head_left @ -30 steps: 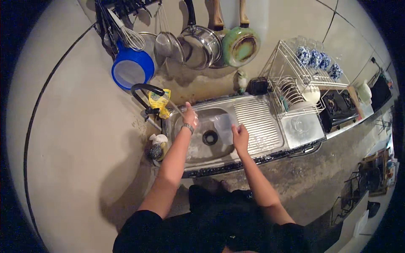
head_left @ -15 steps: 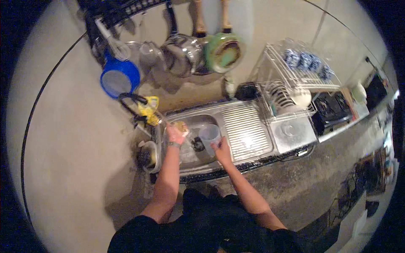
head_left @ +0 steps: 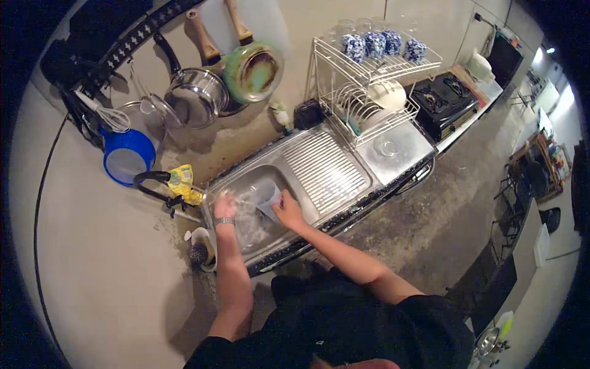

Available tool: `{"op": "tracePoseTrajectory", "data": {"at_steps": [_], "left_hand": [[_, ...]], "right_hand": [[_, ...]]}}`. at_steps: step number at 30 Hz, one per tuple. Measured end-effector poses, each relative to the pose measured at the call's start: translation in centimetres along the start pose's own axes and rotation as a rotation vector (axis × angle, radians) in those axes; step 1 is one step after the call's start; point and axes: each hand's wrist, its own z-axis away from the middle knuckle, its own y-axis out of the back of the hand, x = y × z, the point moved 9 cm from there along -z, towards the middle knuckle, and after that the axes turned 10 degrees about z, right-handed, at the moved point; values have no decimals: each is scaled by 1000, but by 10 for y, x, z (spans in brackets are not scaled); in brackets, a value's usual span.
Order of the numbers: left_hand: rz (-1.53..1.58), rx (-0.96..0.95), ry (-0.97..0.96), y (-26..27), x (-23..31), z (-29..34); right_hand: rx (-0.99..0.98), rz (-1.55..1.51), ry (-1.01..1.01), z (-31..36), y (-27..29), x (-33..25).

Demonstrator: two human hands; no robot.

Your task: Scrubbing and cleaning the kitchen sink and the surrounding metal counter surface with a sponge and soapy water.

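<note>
My right hand [head_left: 288,211] grips a translucent plastic cup [head_left: 267,192] tilted over the basin of the steel sink [head_left: 251,234]. The fingers are closed round the cup's near side. My left hand [head_left: 225,208], with a watch [head_left: 224,220] on the wrist, is over the left part of the basin, to the left of the cup. Motion smears its fingers, and whether they hold anything cannot be made out. Water splashes between the two hands, by the black tap [head_left: 150,177] at the left wall.
Right of the basin lies a ribbed drainboard [head_left: 322,172]. A white dish rack [head_left: 362,114] with plates and glasses stands beyond it, beside a black stove [head_left: 445,101]. A blue strainer [head_left: 129,157] and pans [head_left: 253,71] hang on the wall. A yellow packet [head_left: 184,183] sits behind the tap.
The view has turned and shifted, so the sink appears tilted. A yellowish sponge-like thing at my left hand no longer shows clearly. More water splashes; my right hand still holds the cup.
</note>
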Motion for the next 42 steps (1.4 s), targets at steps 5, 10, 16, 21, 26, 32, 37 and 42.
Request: {"op": "tracePoseTrajectory", "data": {"at_steps": [5, 10, 16, 21, 26, 32, 37, 42], "left_hand": [[816, 404, 498, 37, 8, 20], [1275, 667, 656, -6, 112, 45], [684, 547, 580, -7, 144, 54], [1035, 783, 599, 49, 70, 56], [363, 500, 607, 30, 113, 42], [-73, -295, 174, -51, 195, 39], [-4, -448, 164, -67, 265, 54], [94, -13, -79, -29, 291, 45]], "right_hand": [[8, 13, 27, 8, -19, -14], [-16, 81, 82, 9, -30, -10], [-102, -15, 68, 13, -30, -31], [-139, -4, 130, 20, -54, -52], [-38, 1, 158, -3, -42, -27], [-131, 53, 317, 11, -37, -55], [-47, 56, 315, 10, -8, -62], [-78, 9, 222, -5, -7, -44]]}}
